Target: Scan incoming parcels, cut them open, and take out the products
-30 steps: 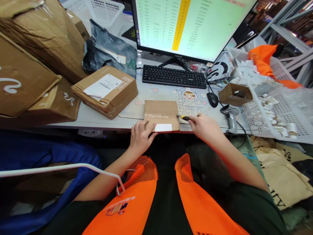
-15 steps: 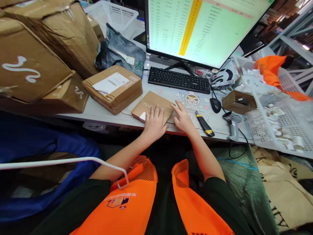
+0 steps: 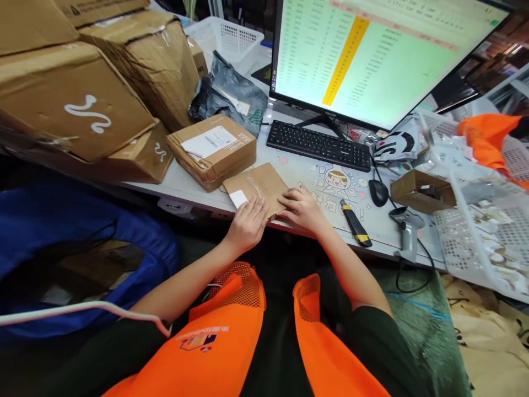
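A small flat cardboard box (image 3: 260, 184) with a white label sits at the front edge of the desk. My left hand (image 3: 247, 223) grips its near left edge, with the fingers on top and the thumb out of sight. At the box's right side, my right hand (image 3: 303, 208) has its fingers bent round the corner. A black and yellow utility knife (image 3: 355, 223) lies to the right of my right hand. Behind and to the left sits a thicker cardboard parcel (image 3: 231, 154) with a shipping label.
Large cartons (image 3: 78, 105) are stacked at the left, near a grey plastic mailer (image 3: 231, 91). A keyboard (image 3: 318, 144) and monitor (image 3: 372, 55) stand behind. Rightward are a mouse (image 3: 378, 193), barcode scanner (image 3: 409, 231), small open box (image 3: 425, 190) and white basket (image 3: 458, 242).
My left hand has slid from the box's top to its near left edge. My right hand's fingers have bent round the right side. The view has swung left.
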Tool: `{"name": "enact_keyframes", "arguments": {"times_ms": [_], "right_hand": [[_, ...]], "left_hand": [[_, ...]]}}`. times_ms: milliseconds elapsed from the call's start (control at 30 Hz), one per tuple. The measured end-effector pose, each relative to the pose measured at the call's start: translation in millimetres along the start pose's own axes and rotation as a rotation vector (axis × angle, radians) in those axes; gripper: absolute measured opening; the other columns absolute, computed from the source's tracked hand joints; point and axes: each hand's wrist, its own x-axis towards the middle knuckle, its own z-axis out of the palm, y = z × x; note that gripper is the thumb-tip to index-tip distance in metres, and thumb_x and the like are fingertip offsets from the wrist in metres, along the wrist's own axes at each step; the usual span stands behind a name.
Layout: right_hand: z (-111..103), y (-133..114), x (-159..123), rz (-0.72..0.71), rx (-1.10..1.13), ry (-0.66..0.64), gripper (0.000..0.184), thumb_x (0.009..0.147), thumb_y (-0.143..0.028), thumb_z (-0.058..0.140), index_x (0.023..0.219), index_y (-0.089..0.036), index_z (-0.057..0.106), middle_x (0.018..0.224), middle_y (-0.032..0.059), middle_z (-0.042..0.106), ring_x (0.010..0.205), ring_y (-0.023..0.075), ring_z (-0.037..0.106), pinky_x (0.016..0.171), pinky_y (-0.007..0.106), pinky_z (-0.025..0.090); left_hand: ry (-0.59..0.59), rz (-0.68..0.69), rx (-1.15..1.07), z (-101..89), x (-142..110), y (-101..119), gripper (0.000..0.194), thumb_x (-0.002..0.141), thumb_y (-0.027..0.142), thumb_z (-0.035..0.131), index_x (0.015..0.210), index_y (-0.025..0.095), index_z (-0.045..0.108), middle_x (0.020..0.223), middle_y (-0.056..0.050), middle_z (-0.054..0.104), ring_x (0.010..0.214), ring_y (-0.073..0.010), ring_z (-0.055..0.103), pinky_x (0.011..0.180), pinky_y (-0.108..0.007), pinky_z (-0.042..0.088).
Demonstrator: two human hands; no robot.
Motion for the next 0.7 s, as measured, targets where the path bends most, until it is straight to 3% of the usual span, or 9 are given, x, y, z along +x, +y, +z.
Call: {"name": "enact_keyframes", "arguments": {"times_ms": [167, 233, 367, 467, 600, 700], "right_hand": [[14, 1, 4, -0.004, -0.065, 0.034, 0.039, 0.106, -0.052, 0.06, 0.123, -0.023, 0.079, 0.113, 0.0111, 0.076, 0.11, 0.0261, 0.065, 0.122, 0.055, 0.033], [21, -1, 6, -0.036, -0.088, 0.072, 0.041, 0.109, -0.049, 0.052, 0.12, -0.021, 0.079, 0.104, 0.0104, 0.076, 0.101, 0.0241, 0.066, 0.119, 0.051, 0.038], [32, -1, 10, -0.09, -0.149, 0.194, 0.044, 0.113, -0.044, 0.042, 0.11, -0.019, 0.079, 0.09, 0.0092, 0.073, 0.09, 0.022, 0.064, 0.112, 0.045, 0.044], [38, -2, 8, -0.035, -0.154, 0.359, 0.049, 0.113, -0.046, 0.039, 0.097, -0.02, 0.077, 0.084, 0.0092, 0.069, 0.083, 0.0222, 0.061, 0.098, 0.042, 0.05], [39, -12, -3, 0.119, -0.045, 0.639, 0.056, 0.112, -0.053, 0.034, 0.087, -0.021, 0.072, 0.08, 0.0095, 0.065, 0.08, 0.0229, 0.059, 0.08, 0.039, 0.05], [34, -18, -12, 0.343, 0.059, 0.855, 0.06, 0.111, -0.062, 0.032, 0.074, -0.023, 0.059, 0.071, 0.0047, 0.056, 0.071, 0.0203, 0.054, 0.073, 0.036, 0.048]], "left_hand": [[0.131, -0.105, -0.136, -0.6, 6, -10, 0.039, 0.112, 0.025, 0.038, 0.124, 0.011, 0.072, 0.125, -0.017, 0.075, 0.128, -0.0288, 0.068, 0.112, -0.048, 0.054], [0.118, -0.114, -0.16, -4.9, 11, -15, 0.037, 0.112, 0.033, 0.043, 0.126, 0.011, 0.07, 0.13, -0.018, 0.073, 0.128, -0.0293, 0.068, 0.112, -0.048, 0.054], [-0.028, -0.095, -0.167, -17.0, 21, -16, 0.054, 0.103, 0.045, 0.062, 0.143, 0.01, 0.059, 0.154, -0.021, 0.056, 0.141, -0.0348, 0.054, 0.119, -0.053, 0.046], [-0.122, -0.088, -0.176, -32.3, 29, -9, 0.061, 0.101, 0.047, 0.064, 0.148, 0.009, 0.054, 0.16, -0.021, 0.048, 0.143, -0.0371, 0.047, 0.122, -0.056, 0.04], [-0.296, 0.031, -0.206, -55.6, 48, -4, 0.058, 0.106, 0.054, 0.052, 0.148, 0.015, 0.058, 0.154, -0.016, 0.053, 0.134, -0.036, 0.05, 0.117, -0.055, 0.042], [-0.452, 0.163, -0.158, -55.3, 68, -6, 0.054, 0.107, 0.059, 0.046, 0.132, 0.018, 0.069, 0.132, -0.016, 0.064, 0.119, -0.0364, 0.054, 0.107, -0.056, 0.046]]}}
